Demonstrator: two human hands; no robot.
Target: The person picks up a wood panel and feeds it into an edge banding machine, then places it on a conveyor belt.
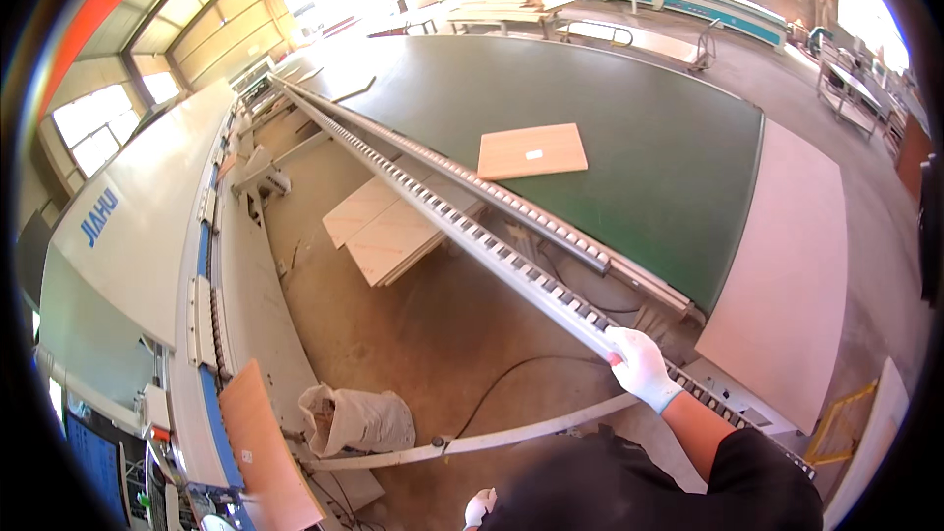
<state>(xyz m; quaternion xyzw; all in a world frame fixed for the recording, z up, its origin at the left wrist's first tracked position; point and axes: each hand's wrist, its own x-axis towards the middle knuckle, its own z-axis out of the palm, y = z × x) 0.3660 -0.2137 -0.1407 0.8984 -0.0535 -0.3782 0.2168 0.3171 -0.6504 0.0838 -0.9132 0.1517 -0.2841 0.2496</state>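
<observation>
Roller rail w/ R hand on edge, floor gap L.

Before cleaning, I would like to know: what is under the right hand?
The roller rail runs under the white-gloved right hand; the part directly beneath is covered, so unseen.

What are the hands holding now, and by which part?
The right hand lies over the roller rail, toward its near end; gripping or just resting, I cannot tell. Whether the partly hidden left hand holds anything cannot be told.
</observation>
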